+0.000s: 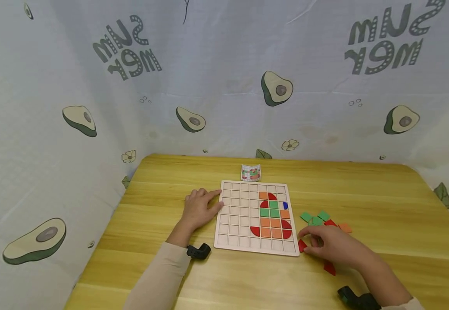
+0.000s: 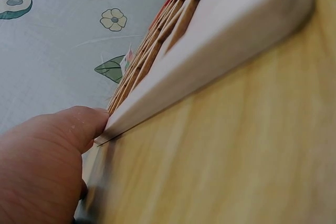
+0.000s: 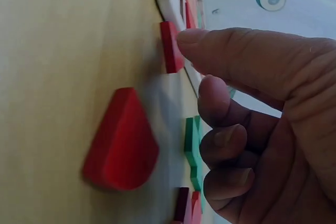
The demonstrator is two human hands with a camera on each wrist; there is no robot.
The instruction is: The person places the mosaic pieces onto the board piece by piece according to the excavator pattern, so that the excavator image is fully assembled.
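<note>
A white-framed wooden grid board (image 1: 234, 243) lies on the table, with red, orange, green and blue pieces set in its right half. My left hand (image 1: 199, 209) rests at the board's left edge, index finger and thumb extended against the frame; in the left wrist view the thumb (image 2: 79, 124) touches the board's side. Just off the board's lower right corner, my right hand (image 1: 331, 244) pinches a red quarter-circle piece (image 3: 170, 48) between thumb and index finger, the other fingers curled. Another red quarter-circle piece (image 3: 123, 142) lies on the table close below that hand.
Loose green squares (image 1: 317, 220), an orange square (image 1: 345, 227) and a red piece (image 1: 330, 222) lie right of the board, partly behind my right hand. A small printed pattern card (image 1: 251, 172) stands behind the board. A patterned curtain (image 1: 224, 86) hangs beyond the table.
</note>
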